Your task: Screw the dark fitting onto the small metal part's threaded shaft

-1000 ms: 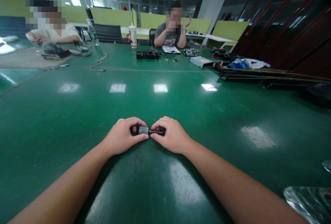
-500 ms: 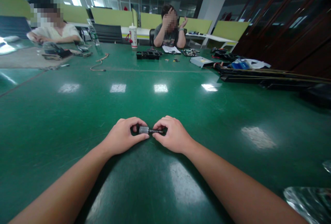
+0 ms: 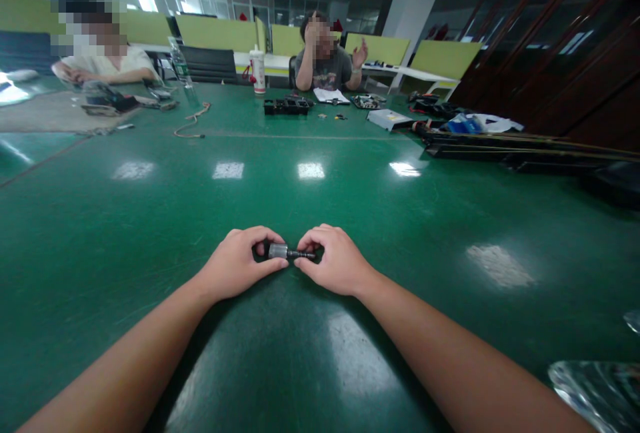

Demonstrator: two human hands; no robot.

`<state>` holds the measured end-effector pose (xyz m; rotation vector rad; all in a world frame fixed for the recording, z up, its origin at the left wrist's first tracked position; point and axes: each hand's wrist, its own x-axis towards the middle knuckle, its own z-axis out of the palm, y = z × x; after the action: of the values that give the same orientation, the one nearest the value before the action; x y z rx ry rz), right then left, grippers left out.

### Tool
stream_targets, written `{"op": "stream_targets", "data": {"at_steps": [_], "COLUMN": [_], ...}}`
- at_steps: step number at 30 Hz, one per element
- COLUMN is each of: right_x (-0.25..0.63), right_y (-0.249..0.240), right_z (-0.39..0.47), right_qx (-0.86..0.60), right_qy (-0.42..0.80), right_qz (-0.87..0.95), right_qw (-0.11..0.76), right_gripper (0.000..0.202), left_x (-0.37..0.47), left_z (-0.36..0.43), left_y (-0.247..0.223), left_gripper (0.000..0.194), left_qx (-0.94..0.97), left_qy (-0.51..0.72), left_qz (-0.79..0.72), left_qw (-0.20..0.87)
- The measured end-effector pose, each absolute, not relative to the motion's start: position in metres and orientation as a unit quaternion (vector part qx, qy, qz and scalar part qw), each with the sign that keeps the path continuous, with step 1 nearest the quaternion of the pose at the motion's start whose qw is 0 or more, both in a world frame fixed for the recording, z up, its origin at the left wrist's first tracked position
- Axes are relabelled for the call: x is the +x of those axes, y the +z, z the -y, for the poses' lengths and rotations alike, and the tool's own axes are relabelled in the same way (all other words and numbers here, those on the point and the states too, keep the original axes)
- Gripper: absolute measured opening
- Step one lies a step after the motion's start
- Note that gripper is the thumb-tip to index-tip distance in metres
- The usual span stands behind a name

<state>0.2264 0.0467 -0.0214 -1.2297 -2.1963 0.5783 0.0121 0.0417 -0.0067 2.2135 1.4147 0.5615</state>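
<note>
A small metal part lies sideways between my hands, low over the green table [image 3: 310, 200]; it has a silver cylinder [image 3: 278, 251] at its left and a thin dark ridged shaft [image 3: 300, 254] at its right. My left hand [image 3: 247, 263] holds the cylinder between thumb and curled fingers. The shaft sits between the thumb and fingers of my right hand [image 3: 337, 260]. The fingertips of the two hands are close together, with a narrow gap between them.
Across the table sit two people. Between them stand a white cup [image 3: 257, 72] and a clear bottle [image 3: 180, 65]. A black device [image 3: 286, 106], a silver box [image 3: 389, 119] and long black parts [image 3: 500, 148] lie farther back. Clear plastic [image 3: 595, 390] is at lower right.
My hands and the metal part look almost unmoved. Across the table, the person in the middle has shifted slightly left, with one raised hand now opened outward.
</note>
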Motion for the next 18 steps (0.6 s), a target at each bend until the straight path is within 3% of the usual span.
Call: {"op": "stream_targets", "data": {"at_steps": [18], "right_x": [0.2287], "right_y": [-0.0224], "right_z": [-0.0491], "right_qx": [-0.487], "right_qy": [0.195], "right_qz": [0.804], "right_qw": [0.281], "right_gripper": [0.01], "left_x": [0.0113], "left_z": [-0.0422], "left_y": [-0.0095], "left_gripper": [0.03], "left_qx": [0.799], "left_qy": [0.2], "left_qz": [-0.523], "left_qw": [0.22]}}
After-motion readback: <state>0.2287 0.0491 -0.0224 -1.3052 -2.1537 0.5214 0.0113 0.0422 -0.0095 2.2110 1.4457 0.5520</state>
